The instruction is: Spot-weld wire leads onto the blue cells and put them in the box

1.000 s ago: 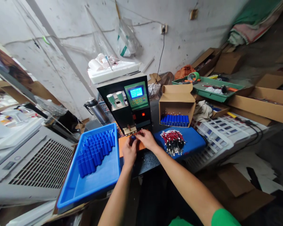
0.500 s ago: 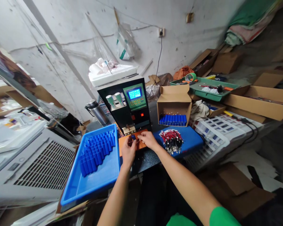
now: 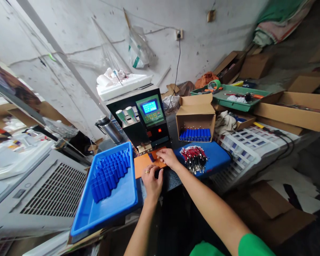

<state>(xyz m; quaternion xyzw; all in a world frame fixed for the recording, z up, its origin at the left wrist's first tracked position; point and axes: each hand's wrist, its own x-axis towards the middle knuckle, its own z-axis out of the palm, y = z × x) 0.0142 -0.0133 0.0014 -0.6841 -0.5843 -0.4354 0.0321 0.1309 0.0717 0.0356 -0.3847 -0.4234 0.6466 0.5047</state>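
Note:
A small blue cylinder (image 3: 151,157) lies on the orange board (image 3: 141,165) beneath the electrodes of the black machine (image 3: 164,132). My left hand (image 3: 152,179) is at the board's front edge, fingers curled; whatever it may hold is hidden. Just right of the cylinder, my right hand (image 3: 167,158) pinches something too small to make out. A pile of red and black wires with white connectors (image 3: 194,159) lies on a blue pad (image 3: 218,158) to the right. Many blue cylinders (image 3: 109,174) stand in the blue tray (image 3: 117,202) on the left.
Behind the pad an open cardboard box (image 3: 196,108) holds more blue cylinders. A steel flask (image 3: 109,129) stands behind the tray. White foam (image 3: 122,87) tops the machine. At the right are a green tray (image 3: 237,103) and a white plastic crate (image 3: 240,156).
My left hand has moved back toward me, off the blue cylinder, which now shows on the board. My right hand has stayed nearly in place. The camera view has shifted slightly.

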